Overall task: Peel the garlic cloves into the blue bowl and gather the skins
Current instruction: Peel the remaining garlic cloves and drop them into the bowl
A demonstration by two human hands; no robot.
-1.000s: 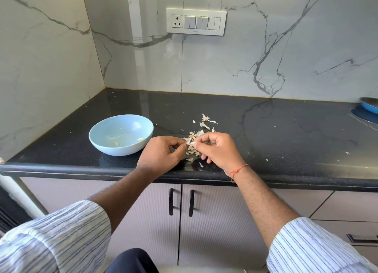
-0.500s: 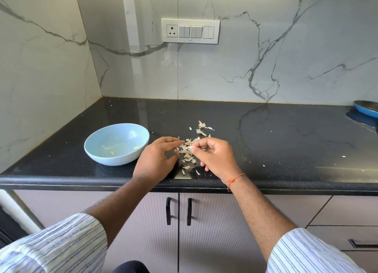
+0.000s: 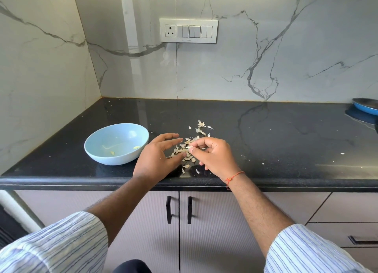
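A light blue bowl (image 3: 116, 143) stands on the black counter (image 3: 266, 141), left of my hands, with a couple of peeled garlic cloves (image 3: 136, 147) in its bottom. A loose pile of papery garlic skins (image 3: 187, 150) lies between my hands, with more skins (image 3: 201, 126) a little farther back. My right hand (image 3: 212, 157) pinches a small pale garlic clove (image 3: 189, 148) between thumb and fingertips over the pile. My left hand (image 3: 158, 158) is spread with straight fingers beside the pile, holding nothing.
A blue pan (image 3: 366, 106) sits at the counter's far right edge. Small skin flecks (image 3: 342, 153) dot the counter to the right. Marble walls close off the back and left; a switch plate (image 3: 188, 30) is on the back wall. Cabinet doors with black handles (image 3: 179, 209) are below.
My left hand has let go of the clove and opened its fingers, drawing slightly away to the left. My right hand still pinches the clove. The view has tilted downward.
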